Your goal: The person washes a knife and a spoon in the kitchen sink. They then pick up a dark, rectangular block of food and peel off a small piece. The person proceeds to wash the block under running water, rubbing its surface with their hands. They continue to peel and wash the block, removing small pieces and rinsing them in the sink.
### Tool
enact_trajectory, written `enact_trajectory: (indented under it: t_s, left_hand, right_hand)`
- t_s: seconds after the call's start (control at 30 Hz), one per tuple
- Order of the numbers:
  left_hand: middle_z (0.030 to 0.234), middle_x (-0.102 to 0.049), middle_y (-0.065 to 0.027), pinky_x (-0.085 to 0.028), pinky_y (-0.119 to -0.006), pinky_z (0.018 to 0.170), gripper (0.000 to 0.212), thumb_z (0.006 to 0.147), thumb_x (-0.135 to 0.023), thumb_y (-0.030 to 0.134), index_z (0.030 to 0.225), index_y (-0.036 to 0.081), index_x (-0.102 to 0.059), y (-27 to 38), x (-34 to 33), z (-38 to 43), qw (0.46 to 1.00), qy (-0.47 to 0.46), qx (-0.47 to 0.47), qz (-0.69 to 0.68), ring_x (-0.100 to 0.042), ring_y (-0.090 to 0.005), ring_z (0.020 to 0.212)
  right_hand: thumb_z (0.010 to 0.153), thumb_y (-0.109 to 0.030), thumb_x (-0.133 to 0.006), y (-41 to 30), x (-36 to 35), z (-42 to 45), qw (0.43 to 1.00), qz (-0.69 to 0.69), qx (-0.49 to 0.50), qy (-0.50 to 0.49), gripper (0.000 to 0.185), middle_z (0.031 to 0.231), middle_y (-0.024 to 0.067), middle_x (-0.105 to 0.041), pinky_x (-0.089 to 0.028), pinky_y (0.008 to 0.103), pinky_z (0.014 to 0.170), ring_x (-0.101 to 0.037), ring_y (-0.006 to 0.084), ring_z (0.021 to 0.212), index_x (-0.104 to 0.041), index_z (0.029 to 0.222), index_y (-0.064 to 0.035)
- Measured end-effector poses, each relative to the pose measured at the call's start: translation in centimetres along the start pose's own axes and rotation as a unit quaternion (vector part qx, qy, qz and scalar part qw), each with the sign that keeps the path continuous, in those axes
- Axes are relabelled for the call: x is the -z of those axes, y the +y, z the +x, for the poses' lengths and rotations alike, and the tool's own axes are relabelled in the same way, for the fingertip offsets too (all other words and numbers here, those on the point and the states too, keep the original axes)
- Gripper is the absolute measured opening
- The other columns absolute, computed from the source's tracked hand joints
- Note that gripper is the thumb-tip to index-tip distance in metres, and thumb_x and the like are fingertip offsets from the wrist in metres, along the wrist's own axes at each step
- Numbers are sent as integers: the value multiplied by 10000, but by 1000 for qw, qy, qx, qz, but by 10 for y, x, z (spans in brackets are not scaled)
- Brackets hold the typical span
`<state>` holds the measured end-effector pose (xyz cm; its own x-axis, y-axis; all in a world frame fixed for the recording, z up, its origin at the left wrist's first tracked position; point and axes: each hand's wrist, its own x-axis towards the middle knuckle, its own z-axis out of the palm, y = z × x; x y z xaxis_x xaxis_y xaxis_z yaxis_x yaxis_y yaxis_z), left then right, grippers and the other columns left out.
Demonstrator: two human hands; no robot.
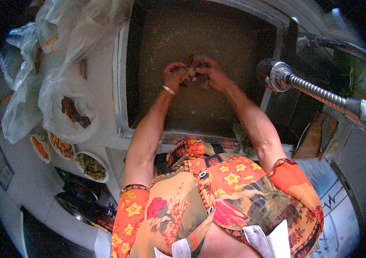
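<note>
My left hand [175,74], a pale band at its wrist, grips one side of a small, lumpy yellowish-brown piece [191,73]. From the other side the fingers of my right hand [211,71] close on the same piece. What it is cannot be made out in the dim, grainy light. Both hands are inside or just above a dark sink basin [183,113] with a metal rim. Darker bits show below the fingers, partly hidden by them.
A chrome spring-neck faucet [318,90] reaches in from the right. Wooden cutting boards [315,135] stand at right. On the left counter lie clear plastic bags [25,77], a dark brown lump [75,113], a bowl of green food [91,166] and a pan [73,208].
</note>
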<state>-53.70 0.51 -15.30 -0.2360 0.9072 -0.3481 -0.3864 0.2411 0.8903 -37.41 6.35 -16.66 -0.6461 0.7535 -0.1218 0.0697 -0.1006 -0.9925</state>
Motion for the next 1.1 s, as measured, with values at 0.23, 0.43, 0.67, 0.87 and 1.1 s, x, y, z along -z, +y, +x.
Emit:
enact_trajectory:
  t_s: [0.23,0.43,0.67,0.87,1.1]
  left_hand:
    - [787,-589,-74,-515,-315,507,259,679,-683,99,892,29,-553,9,-8,-7,993,10,107,40,-575,-176,681]
    - [827,-588,-87,-523,-306,504,293,695,-682,126,924,14,-537,3,-2,-9,989,22,141,-48,-584,-191,697]
    - [842,-588,-107,-530,-309,536,206,761,-604,90,925,-13,-533,10,-16,-10,985,-5,145,-97,-589,-212,687]
    - [838,-589,-106,-522,-320,532,197,771,-589,89,929,-11,-531,-3,0,-1,978,-61,155,-121,-589,-213,680]
    - [789,-595,-95,-494,-312,461,202,731,-630,111,888,23,-539,1,1,-1,972,-27,173,-158,-580,-195,626]
  right_hand:
    - [742,-133,-626,-27,-9,-2,982,71,-155,82,268,886,33,-571,-465,265,639,-547,130,725,-543,989,-73]
    - [730,-181,-651,-52,-16,-11,987,72,-133,53,262,853,24,-567,-459,267,629,-537,125,714,-556,943,-63]
    - [740,-167,-645,-20,-9,-10,984,63,-131,100,211,845,27,-567,-470,271,651,-540,126,723,-567,905,-61]
    - [778,-157,-599,-28,-12,-13,912,342,-200,111,150,835,26,-575,-471,264,642,-540,120,721,-565,884,-56]
    - [772,-127,-593,-34,-7,-9,983,79,-147,79,177,822,13,-566,-454,260,628,-528,107,707,-556,935,-70]
